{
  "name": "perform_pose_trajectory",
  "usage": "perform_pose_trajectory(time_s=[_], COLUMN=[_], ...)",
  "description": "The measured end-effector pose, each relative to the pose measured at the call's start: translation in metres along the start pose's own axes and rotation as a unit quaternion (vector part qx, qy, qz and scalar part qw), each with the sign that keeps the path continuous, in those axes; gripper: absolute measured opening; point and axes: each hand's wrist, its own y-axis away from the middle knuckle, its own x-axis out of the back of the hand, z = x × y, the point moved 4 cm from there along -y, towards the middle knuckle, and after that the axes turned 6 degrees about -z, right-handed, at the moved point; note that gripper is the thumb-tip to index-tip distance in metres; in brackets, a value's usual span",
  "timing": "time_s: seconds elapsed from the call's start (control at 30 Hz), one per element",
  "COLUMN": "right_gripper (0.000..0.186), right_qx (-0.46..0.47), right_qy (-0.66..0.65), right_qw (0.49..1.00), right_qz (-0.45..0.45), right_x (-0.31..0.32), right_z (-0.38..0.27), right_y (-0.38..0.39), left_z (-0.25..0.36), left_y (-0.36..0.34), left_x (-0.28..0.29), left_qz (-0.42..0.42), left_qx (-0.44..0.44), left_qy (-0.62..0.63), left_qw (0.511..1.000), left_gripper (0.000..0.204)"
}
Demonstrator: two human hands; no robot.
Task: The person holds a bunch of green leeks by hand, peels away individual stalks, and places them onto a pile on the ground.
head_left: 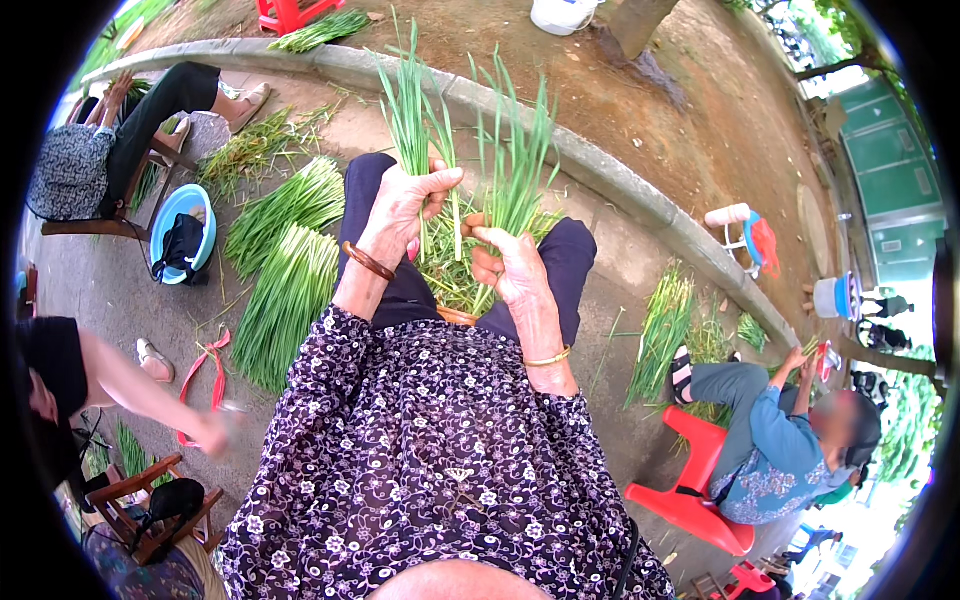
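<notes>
My left hand [408, 205] grips a small bunch of long green leafy stalks [408, 125] upright, with pale lower ends hanging below the fingers. My right hand [508, 262], slightly lower and to the right, is closed on another, taller green bunch [515, 160]. Between my dark-trousered knees, beneath both hands, sits an orange-brown container [458, 316] heaped with loose leaves and trimmings [445, 280]. Two thick piles of similar stalks [285, 205] [280, 310] lie on the ground just left of my legs.
At left are seated people [70, 170] [140, 385] and a blue basin [205, 240] holding a black item. At right, more stalks [655, 340] lie beside a person [770, 460] on a red chair [690, 450]. A concrete curb [640, 200] arches behind, with buckets [555, 15] beyond.
</notes>
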Motion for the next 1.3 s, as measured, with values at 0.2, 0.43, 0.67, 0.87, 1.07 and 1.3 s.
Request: perform_pose_trajectory(time_s=[0.2,0.43,0.67,0.87,1.07,1.3], right_gripper=[0.013,0.01,0.02,0.02,0.014,0.017], right_qx=[0.053,0.043,0.035,0.022,-0.019,-0.018], right_qy=[0.039,0.084,0.06,0.082,0.101,0.0], right_qw=[0.997,0.993,0.997,0.996,0.994,1.0], right_qz=[0.027,0.065,0.035,-0.011,-0.026,0.0], right_x=[-0.014,-0.005,-0.01,-0.027,-0.026,0.007], right_z=[-0.006,-0.002,-0.003,-0.001,0.004,0.012], right_y=[-0.003,0.003,-0.003,-0.005,0.001,-0.003], left_z=[-0.004,0.0,-0.005,-0.009,-0.005,0.005], left_y=[0.003,-0.007,-0.004,0.006,-0.003,-0.005], left_x=[-0.004,0.015,0.015,-0.002,0.01,0.034], left_qz=[0.012,0.02,0.011,0.011,0.06,0.025], left_qx=[-0.003,-0.025,-0.045,0.0,-0.048,-0.042], left_qy=[-0.005,0.031,0.04,0.052,0.02,0.033], left_qw=[1.0,0.999,0.998,0.999,0.997,0.998], left_gripper=[0.019,0.011,0.008,0.013,0.01,0.01])
